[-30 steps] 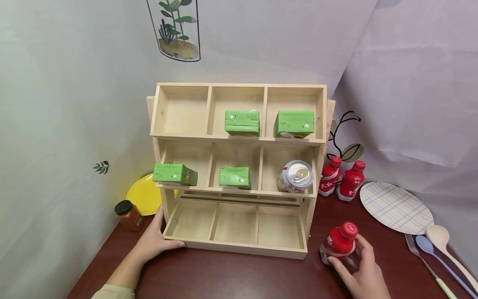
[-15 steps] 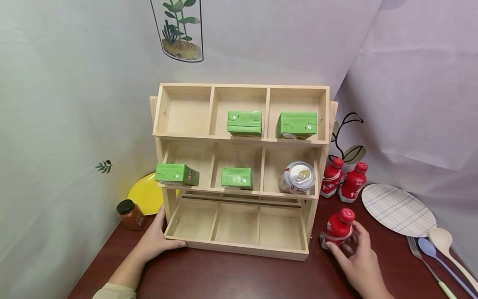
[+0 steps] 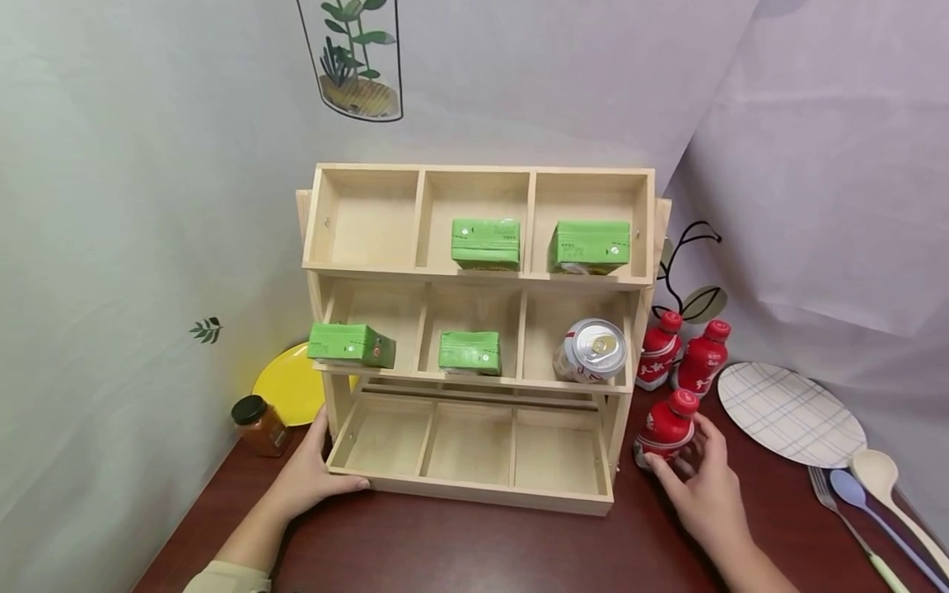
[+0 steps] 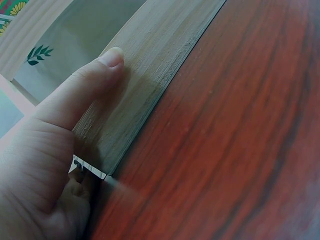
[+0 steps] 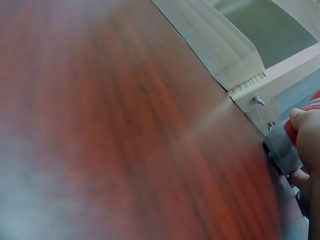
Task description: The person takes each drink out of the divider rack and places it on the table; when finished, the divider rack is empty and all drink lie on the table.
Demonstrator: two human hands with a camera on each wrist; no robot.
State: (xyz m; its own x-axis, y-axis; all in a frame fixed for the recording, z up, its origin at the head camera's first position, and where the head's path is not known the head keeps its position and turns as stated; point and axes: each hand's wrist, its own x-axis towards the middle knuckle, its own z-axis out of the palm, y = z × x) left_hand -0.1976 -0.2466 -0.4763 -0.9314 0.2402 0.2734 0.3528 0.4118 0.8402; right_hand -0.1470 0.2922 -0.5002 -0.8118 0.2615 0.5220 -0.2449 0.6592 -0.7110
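Showing right of the pale wooden rack (image 3: 482,493): one red bottle (image 3: 665,430), held by the curled right hand (image 3: 706,492), far fingers hidden; whether its base touches the surface (image 3: 445,552) cannot be told. Bottle cut off in right wrist view, where two metal fasteners (image 5: 258,100) are revealed. Rack corner gripped by left hand (image 3: 306,476), thumb straight along grained front, remaining fingers mostly hidden.
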